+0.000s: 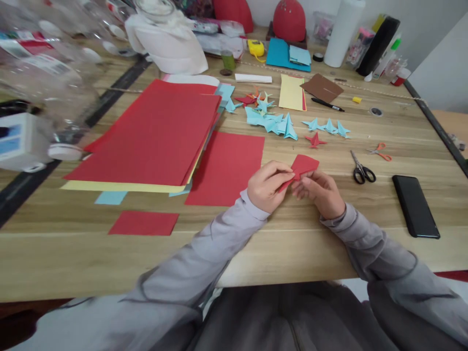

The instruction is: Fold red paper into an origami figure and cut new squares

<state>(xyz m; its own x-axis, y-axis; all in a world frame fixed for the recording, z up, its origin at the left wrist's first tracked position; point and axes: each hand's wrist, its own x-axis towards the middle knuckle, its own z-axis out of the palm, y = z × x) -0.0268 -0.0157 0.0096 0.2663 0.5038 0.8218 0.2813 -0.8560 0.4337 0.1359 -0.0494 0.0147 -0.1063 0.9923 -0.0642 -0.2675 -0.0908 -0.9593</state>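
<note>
A small folded piece of red paper is held up between my two hands, over the middle of the table near its front. My left hand pinches its left part between thumb and fingers. On the other side, my right hand has curled fingers and thumb at the paper's lower right edge. A larger red sheet lies flat just left of my left hand. Beyond the hands sit a red folded paper crane and several light blue ones.
Left of the hands lie a stack of red sheets and a red rectangle. Black-handled scissors, orange scissors and a phone lie to the right. Plastic bottles crowd the far left.
</note>
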